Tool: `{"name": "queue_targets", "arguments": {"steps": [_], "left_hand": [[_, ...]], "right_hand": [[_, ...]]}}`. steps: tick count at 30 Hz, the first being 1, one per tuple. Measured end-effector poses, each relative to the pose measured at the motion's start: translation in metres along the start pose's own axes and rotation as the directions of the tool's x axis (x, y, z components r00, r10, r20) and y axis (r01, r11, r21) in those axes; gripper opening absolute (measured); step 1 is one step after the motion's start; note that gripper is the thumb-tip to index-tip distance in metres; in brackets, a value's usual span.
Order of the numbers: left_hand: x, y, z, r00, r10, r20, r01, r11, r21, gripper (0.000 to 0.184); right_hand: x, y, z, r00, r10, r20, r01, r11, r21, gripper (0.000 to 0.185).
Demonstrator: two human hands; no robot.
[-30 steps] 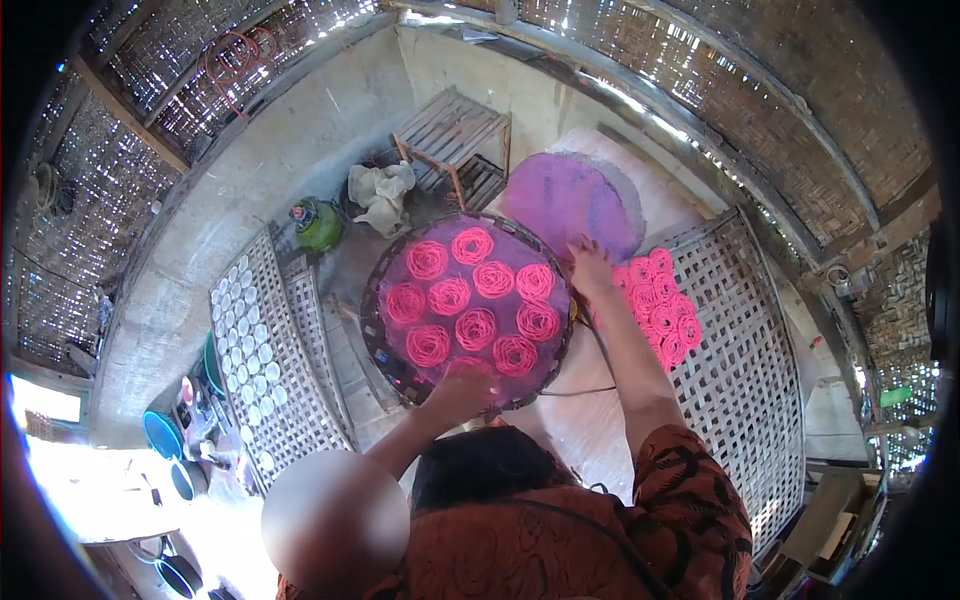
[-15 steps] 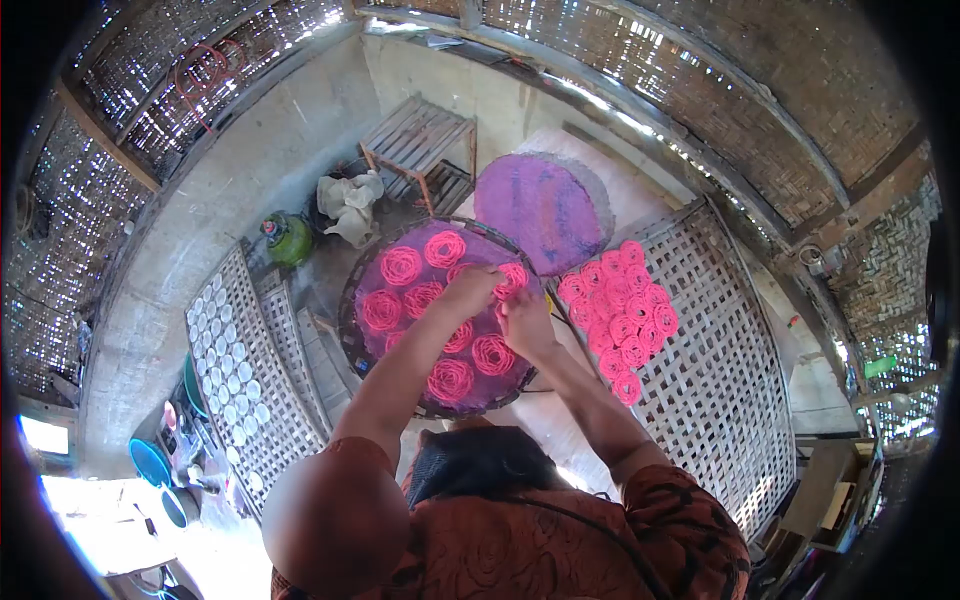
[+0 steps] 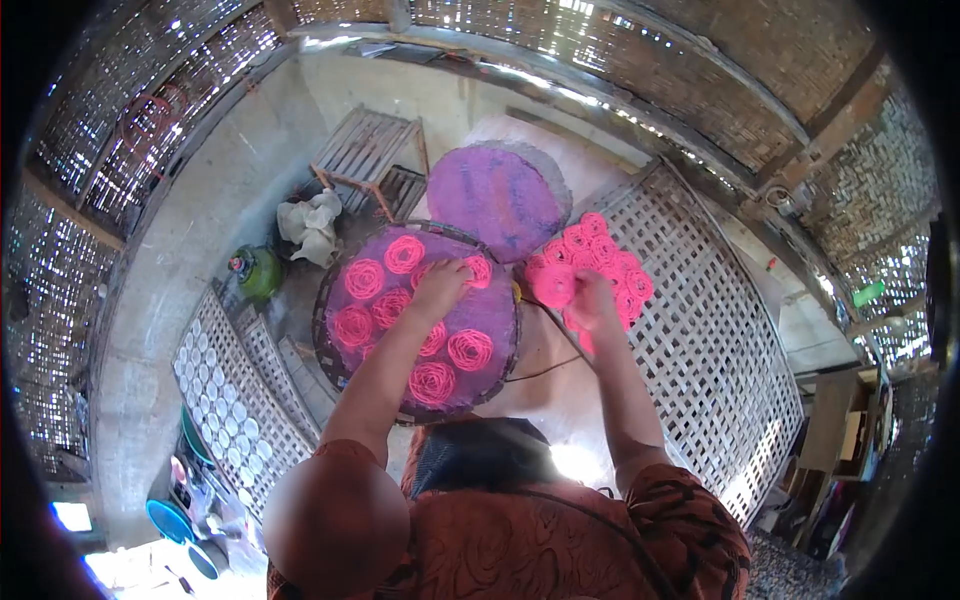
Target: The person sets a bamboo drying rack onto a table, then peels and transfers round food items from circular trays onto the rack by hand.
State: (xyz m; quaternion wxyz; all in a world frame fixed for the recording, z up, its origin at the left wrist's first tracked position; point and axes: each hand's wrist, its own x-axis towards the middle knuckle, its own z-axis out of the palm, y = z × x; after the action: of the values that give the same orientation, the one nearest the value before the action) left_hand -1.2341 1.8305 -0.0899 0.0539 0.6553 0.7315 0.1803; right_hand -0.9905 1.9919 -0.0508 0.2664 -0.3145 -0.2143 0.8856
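Note:
My left hand (image 3: 443, 290) reaches over a round purple mesh tray (image 3: 490, 335) with a dark rim. Its curled fingers meet the edge of a pink coil of thin strands (image 3: 479, 271) on the tray's right side. Several more pink coils (image 3: 431, 383) lie spaced out on the mesh, some partly hidden by my left arm. To the right, my right hand (image 3: 596, 302) grips a flat pink coil (image 3: 553, 287) by its side. That coil is just above the left edge of a cluster of pink coils (image 3: 628, 272) on a woven bamboo rack (image 3: 700, 320).
Behind the tray lies another round purple screen (image 3: 495, 195). A slatted wooden stand (image 3: 365, 145), a pale bag (image 3: 310, 225) and a green gas cylinder (image 3: 258, 273) stand at the back left. Another woven rack (image 3: 262, 420) at left holds several whitish discs.
My right hand has moved right, from the tray to the cluster on the rack, and now grips a coil there. My left hand stays at the tray's right side. The view has shifted slightly.

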Motion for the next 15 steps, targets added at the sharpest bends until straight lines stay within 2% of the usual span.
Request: {"name": "queue_targets", "arguments": {"steps": [2,3,4,5,6,7,8,9,10,12,14,15], "left_hand": [[0.002,-0.004,0.002,0.998,0.027,-0.052,-0.03,0.998,-0.051,0.025],[0.005,-0.005,0.004,0.994,0.037,-0.104,-0.048,0.994,-0.102,0.022],[0.008,-0.006,0.005,0.993,0.06,-0.101,-0.071,0.991,-0.113,0.022],[0.012,-0.005,0.004,0.994,-0.053,-0.091,0.03,0.97,-0.24,0.017],[0.016,-0.001,0.006,0.984,-0.165,-0.061,0.133,0.924,-0.359,0.012],[0.023,0.009,0.0,0.988,-0.148,-0.054,0.118,0.923,-0.365,0.012],[0.032,0.019,-0.013,0.979,-0.189,-0.082,0.13,0.876,-0.465,0.011],[0.041,0.026,-0.022,0.966,-0.236,-0.103,0.14,0.818,-0.558,0.01],[0.05,0.033,-0.024,0.969,-0.228,-0.097,0.137,0.819,-0.558,0.01],[0.065,0.051,-0.024,0.932,-0.273,-0.237,0.015,0.684,-0.729,0.017],[0.071,0.074,-0.023,0.941,-0.264,-0.212,0.029,0.687,-0.726,0.017],[0.074,0.087,-0.02,0.947,-0.261,-0.189,0.044,0.686,-0.726,0.017]], "right_hand": [[0.001,-0.03,-0.079,0.99,-0.085,0.112,0.087,0.996,-0.015,0.019],[-0.018,-0.039,-0.081,0.99,-0.104,0.097,0.106,0.994,-0.011,0.019],[-0.045,-0.052,-0.075,0.97,-0.226,-0.094,0.204,0.959,-0.199,0.02],[-0.066,-0.062,-0.076,0.894,-0.365,-0.259,0.248,0.886,-0.393,0.022],[-0.072,-0.066,-0.096,0.883,-0.379,-0.276,0.256,0.884,-0.392,0.022],[-0.073,-0.071,-0.125,0.876,-0.424,-0.229,0.235,0.791,-0.565,0.021],[-0.071,-0.071,-0.151,0.874,-0.455,-0.173,0.206,0.669,-0.715,0.02],[-0.07,-0.067,-0.169,0.864,-0.482,-0.146,0.249,0.66,-0.709,0.024],[-0.072,-0.063,-0.176,0.86,-0.486,-0.155,0.248,0.664,-0.706,0.024],[-0.075,-0.052,-0.184,0.871,-0.373,-0.319,0.193,0.859,-0.475,0.026],[-0.066,-0.038,-0.224,0.859,-0.385,-0.338,0.199,0.858,-0.474,0.029],[-0.062,-0.033,-0.243,0.813,-0.501,-0.297,0.12,0.643,-0.757,0.029]]}}
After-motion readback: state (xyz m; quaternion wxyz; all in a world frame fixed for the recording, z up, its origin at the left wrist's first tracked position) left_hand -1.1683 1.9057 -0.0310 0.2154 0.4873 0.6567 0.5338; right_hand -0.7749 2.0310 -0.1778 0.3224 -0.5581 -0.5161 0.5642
